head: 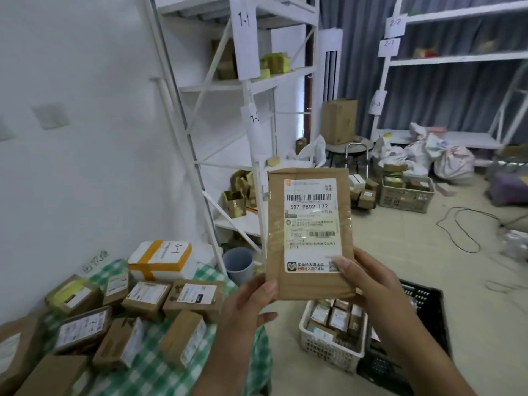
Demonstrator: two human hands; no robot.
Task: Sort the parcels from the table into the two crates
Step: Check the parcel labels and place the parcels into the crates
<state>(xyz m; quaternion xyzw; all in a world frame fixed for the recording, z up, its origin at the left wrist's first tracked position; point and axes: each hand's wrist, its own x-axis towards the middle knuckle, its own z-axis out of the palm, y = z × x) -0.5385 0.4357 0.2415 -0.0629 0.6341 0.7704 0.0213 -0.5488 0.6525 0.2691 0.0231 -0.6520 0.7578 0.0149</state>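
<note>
**One parcel held up between both hands, crates below**

At far left we see the table [160, 375], covered in a green-and-white checked cloth and crowded with brown cardboard parcels [145, 300] lying flat or tilted, most showing white shipping labels. Toward the back of the table sits a white box [160, 260] bound with orange tape and marked by hand on top. Just behind the table's right corner a grey bin [239, 265] stands on the floor at the foot of a white shelf rack [243, 90], which carries paper tags and a few yellowish packages.

In the middle we hold a flat brown parcel [308, 232] upright in the air, its label facing us. Our left hand [245, 307] pinches its lower left corner, thumb on the front face. Our right hand [368, 284] grips the lower right corner, thumb pressed over the bottom of the label, fingers behind.

Below the parcel, on the floor, a white crate [328, 350] holds several small boxes packed side by side. Touching its right side is a black crate [428, 310]; our right forearm hides much of it, so we cannot tell what it holds.

Farther right and back, a beige crate [405, 195] of boxes, white sacks [451, 161], a second shelf rack [457, 58] and a loose black cable [463, 227] share the floor.
</note>
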